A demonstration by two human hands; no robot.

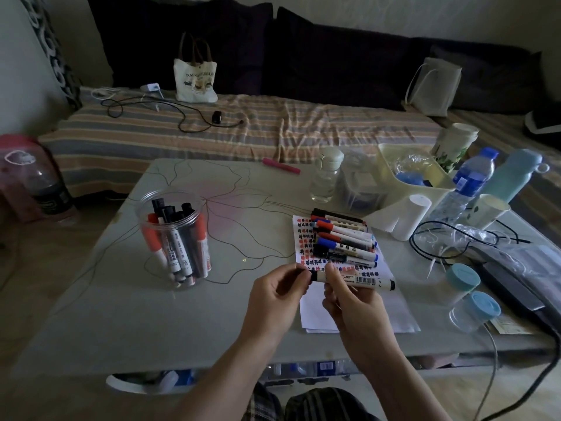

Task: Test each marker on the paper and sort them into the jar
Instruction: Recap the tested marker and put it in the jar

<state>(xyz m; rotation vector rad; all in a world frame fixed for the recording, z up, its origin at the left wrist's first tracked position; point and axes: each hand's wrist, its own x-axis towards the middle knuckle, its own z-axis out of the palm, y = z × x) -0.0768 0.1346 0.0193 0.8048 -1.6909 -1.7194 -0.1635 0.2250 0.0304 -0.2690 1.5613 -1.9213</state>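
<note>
A white marker with black ends [361, 281] lies level between both hands above the near part of the paper [358, 311]. My right hand [349, 296] grips its barrel. My left hand [277, 287] pinches the black cap at its left end. Several more markers [344, 238], capped red, blue and black, lie piled on the far part of the paper, which is covered in rows of coloured scribbles. A clear plastic jar [176, 238] stands on the table to the left, holding several markers upright.
Right of the paper are a paper roll [409, 217], a cream basket [409, 171], bottles [467, 183], paper cups, two blue-lidded containers [467, 293] and tangled cables [449, 238]. A pink marker [280, 166] lies at the far edge. A striped couch lies beyond.
</note>
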